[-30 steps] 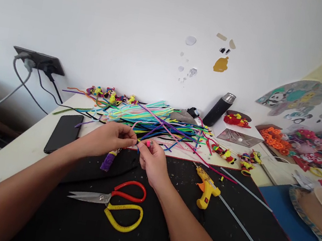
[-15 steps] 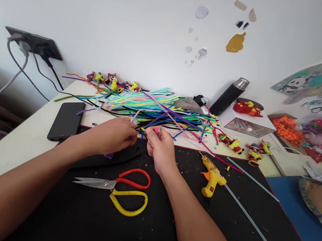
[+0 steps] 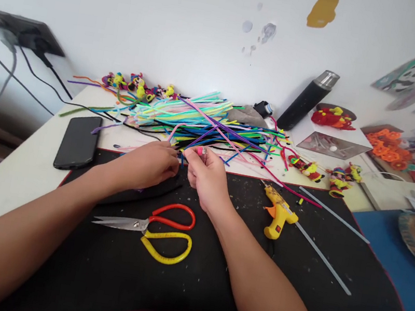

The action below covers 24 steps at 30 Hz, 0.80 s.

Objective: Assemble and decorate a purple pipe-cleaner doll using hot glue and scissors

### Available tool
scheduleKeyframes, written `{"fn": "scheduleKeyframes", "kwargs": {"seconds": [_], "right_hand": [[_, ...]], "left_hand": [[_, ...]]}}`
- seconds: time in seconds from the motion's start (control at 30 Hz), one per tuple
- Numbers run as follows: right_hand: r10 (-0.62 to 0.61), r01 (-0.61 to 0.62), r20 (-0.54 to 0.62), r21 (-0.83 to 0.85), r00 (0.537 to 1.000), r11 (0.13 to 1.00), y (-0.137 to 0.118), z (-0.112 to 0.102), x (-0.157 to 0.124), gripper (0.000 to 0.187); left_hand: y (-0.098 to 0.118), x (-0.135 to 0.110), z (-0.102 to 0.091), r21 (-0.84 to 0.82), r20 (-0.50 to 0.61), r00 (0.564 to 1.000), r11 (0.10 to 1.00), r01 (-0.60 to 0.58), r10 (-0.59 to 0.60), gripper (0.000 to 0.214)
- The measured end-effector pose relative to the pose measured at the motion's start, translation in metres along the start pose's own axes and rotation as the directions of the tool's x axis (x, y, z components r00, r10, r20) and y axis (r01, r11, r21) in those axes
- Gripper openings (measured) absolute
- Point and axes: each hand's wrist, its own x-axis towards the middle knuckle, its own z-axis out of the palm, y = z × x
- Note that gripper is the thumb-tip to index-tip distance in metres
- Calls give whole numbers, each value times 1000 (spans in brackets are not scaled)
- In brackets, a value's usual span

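My right hand [image 3: 206,176] is closed round a small thing with a pink end and a silvery band [image 3: 202,151]; most of it is inside the fingers. Beside it my left hand [image 3: 156,165] is curled with its fingertips together, and what they grip is hidden. Both hands are over the back edge of the black mat [image 3: 205,271], just in front of a pile of colourful pipe cleaners [image 3: 193,116]. A black pipe cleaner [image 3: 146,197] lies below my left hand. Scissors with a red and a yellow handle [image 3: 144,227] rest nearer to me, blades pointing left.
A yellow glue gun [image 3: 278,217] with a glue stick in it lies right of my hands. A phone [image 3: 78,143] is at left. Behind stand a black flask [image 3: 306,101] and a white box [image 3: 330,141]; small pipe cleaner figures [image 3: 339,181] lie at right.
The view has tilted down and come slightly closer, so everything sits a little higher in the picture. Both hands keep nearly the same closed pose side by side.
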Motion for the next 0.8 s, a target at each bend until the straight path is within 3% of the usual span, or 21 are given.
{"fn": "scheduleKeyframes", "kwargs": {"seconds": [0.57,0.8], "right_hand": [[26,-26,7,-1,1000,1000,-1,0,0,30],[-5,6,-24,18,1000,1000,-5,-1,0,29]], "left_hand": [[-5,1,-5,36,31,999,998,42,-43,22],[18,2,-14,-79,-60,994,993,88,-93,22]]}}
